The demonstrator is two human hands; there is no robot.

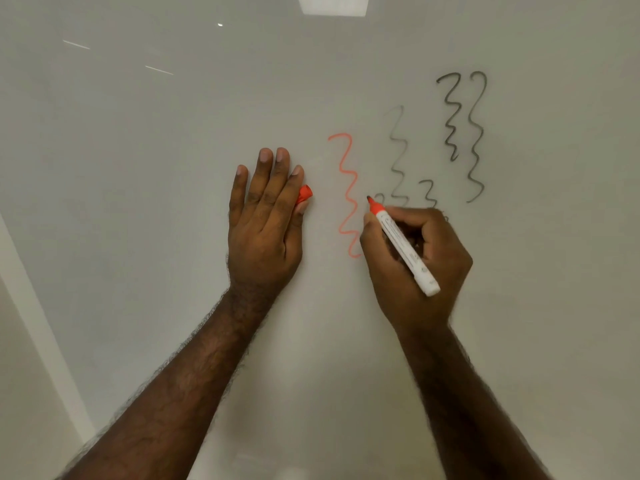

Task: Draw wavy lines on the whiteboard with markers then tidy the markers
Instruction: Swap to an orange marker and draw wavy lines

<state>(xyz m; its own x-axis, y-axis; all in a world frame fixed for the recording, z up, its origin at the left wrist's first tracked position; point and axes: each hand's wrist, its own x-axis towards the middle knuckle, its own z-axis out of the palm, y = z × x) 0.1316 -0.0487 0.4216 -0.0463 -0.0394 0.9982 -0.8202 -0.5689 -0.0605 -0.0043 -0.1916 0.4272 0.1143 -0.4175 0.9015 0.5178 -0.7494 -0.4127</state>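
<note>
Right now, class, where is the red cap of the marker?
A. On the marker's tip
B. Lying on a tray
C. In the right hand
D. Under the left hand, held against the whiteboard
D: the red cap peeks out beneath the left hand, flat on the whiteboard, while the right hand grips the uncapped marker.

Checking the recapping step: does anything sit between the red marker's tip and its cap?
Only bare whiteboard and the red wavy line lie between them. The right hand holds the marker; the red cap is tucked under the left hand, fingers partly covering it.
</note>
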